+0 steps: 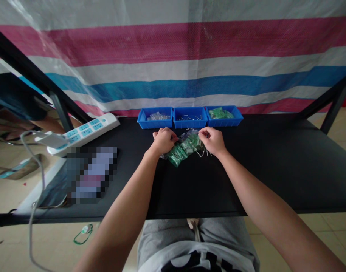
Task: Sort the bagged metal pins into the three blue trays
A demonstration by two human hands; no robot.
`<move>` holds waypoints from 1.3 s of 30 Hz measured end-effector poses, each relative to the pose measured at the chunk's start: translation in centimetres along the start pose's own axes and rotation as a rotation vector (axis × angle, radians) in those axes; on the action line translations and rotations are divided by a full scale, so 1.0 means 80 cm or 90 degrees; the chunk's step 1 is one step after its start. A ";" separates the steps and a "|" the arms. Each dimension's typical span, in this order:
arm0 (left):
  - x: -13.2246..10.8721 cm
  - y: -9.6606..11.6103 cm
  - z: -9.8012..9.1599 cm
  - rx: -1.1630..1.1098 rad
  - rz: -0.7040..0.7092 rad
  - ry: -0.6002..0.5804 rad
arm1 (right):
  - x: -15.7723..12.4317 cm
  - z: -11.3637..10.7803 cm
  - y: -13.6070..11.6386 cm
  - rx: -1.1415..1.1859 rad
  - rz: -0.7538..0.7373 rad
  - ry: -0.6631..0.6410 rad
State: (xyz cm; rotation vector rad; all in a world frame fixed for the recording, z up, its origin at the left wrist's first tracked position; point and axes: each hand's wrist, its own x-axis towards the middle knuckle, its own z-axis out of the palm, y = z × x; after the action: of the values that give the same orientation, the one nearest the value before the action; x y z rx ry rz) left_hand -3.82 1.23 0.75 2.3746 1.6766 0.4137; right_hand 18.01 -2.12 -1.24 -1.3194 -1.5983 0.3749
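A small heap lies on the black table in front of the blue bins, mixing green packets, bits of clear plastic bag and thin metal pins that look like rivets. At the heap's left edge is my left hand, its fingers curled together; what they grip is hidden. My right hand pinches at the right side of the heap, thumb against forefinger. Whatever sits in that pinch is too small to name. Between both hands, the packets overlap one another.
Three blue bins stand in a row behind the heap: a left bin with clear packets, a middle bin with metal pins, a right bin with green packets. A white power strip and a blurred-out phone-like object lie left.
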 end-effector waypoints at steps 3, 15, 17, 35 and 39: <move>-0.003 0.004 0.000 0.013 0.003 0.009 | 0.000 -0.001 -0.001 -0.002 -0.005 0.001; -0.008 0.013 -0.018 -0.038 -0.057 0.167 | -0.001 -0.003 -0.003 0.006 -0.009 0.010; -0.009 0.021 -0.017 -0.117 -0.052 0.175 | -0.002 -0.004 -0.007 0.018 -0.008 0.005; -0.020 0.054 0.000 -0.395 0.092 0.174 | -0.007 -0.001 -0.021 0.097 -0.022 -0.099; -0.018 0.052 0.005 -0.391 0.051 0.137 | -0.006 -0.002 -0.021 0.127 0.002 -0.084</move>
State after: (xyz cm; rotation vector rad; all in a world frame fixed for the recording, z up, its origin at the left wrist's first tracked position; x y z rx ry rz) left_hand -0.46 -1.53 1.59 1.9859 1.2766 1.0576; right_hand 17.14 -3.20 -0.13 -1.1649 -1.6221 0.6181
